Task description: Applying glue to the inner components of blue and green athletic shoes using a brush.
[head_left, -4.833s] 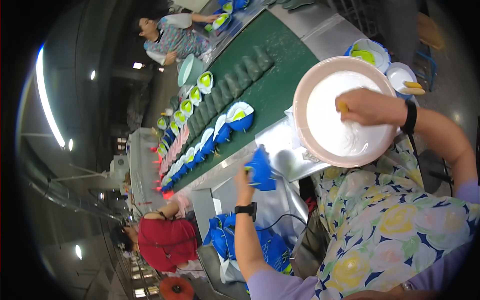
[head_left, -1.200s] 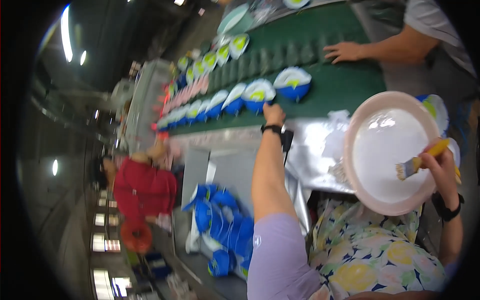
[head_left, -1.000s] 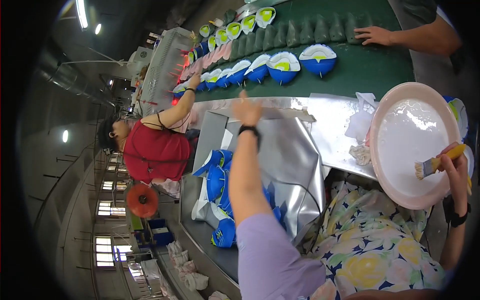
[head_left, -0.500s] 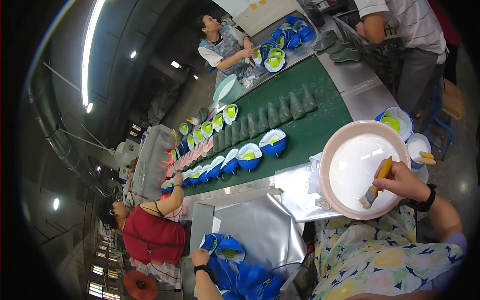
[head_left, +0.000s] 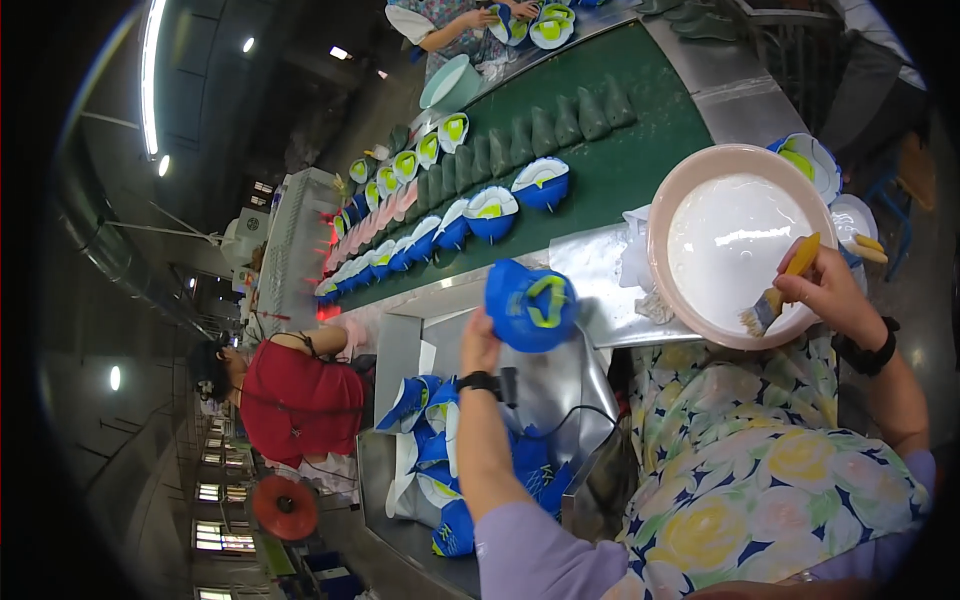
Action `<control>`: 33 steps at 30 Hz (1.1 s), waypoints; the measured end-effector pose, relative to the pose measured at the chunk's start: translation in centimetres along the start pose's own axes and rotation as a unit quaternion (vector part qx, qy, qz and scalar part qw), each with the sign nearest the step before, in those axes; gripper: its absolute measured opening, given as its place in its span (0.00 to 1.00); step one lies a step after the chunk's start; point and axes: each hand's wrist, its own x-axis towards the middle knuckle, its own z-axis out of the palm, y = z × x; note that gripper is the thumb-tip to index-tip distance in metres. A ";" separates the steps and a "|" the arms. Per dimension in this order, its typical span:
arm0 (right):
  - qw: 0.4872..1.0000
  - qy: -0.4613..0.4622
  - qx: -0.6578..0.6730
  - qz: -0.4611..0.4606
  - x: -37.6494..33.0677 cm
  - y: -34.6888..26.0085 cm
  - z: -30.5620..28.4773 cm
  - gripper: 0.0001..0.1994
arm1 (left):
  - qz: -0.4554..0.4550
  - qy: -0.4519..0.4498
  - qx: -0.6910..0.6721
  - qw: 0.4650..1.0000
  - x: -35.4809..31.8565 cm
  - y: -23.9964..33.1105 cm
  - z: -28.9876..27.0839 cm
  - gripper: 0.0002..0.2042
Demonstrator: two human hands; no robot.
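- Over the metal tray [head_left: 555,385], the left grip [head_left: 481,343] pinches a blue upper [head_left: 512,315] by its left edge; lime trim shows on it.
- To the right, the right grip [head_left: 832,290] is closed round a yellow-handled brush [head_left: 803,256], its bristles angled down near the lower rim of a pink basin [head_left: 660,235]; whether they touch the white liquid [head_left: 720,215] cannot be told.
- In the tray, heaped uppers [head_left: 432,445] lie partly behind the left forearm.
- Beside the basin, a metal surface [head_left: 608,265] carries a white cloth [head_left: 636,250].
- On the green belt [head_left: 650,150], blue-and-white uppers [head_left: 490,215] line up next to dark foot-shaped forms [head_left: 543,130].
- Left of the tray is a person in a red top [head_left: 305,400].
- Across the belt, another person [head_left: 455,35] handles similar pieces.
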 end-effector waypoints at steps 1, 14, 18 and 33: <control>1.000 0.008 -0.025 0.006 0.1 -0.1 -0.3 0.10 | -0.012 0.039 -0.017 0.999 0.4 -2.8 -0.6 0.19; 0.983 -0.005 -0.160 -0.088 9.2 2.6 3.0 0.14 | 0.357 -0.052 0.635 0.683 -11.3 -3.1 11.1 0.19; 0.944 -0.159 -0.271 -0.102 8.1 1.9 5.5 0.13 | 0.293 0.074 0.658 0.690 -8.3 -6.5 11.2 0.26; 0.941 -0.008 -0.293 -0.167 8.2 -0.2 -3.2 0.09 | 0.055 -0.128 0.130 0.982 -11.1 9.2 10.9 0.22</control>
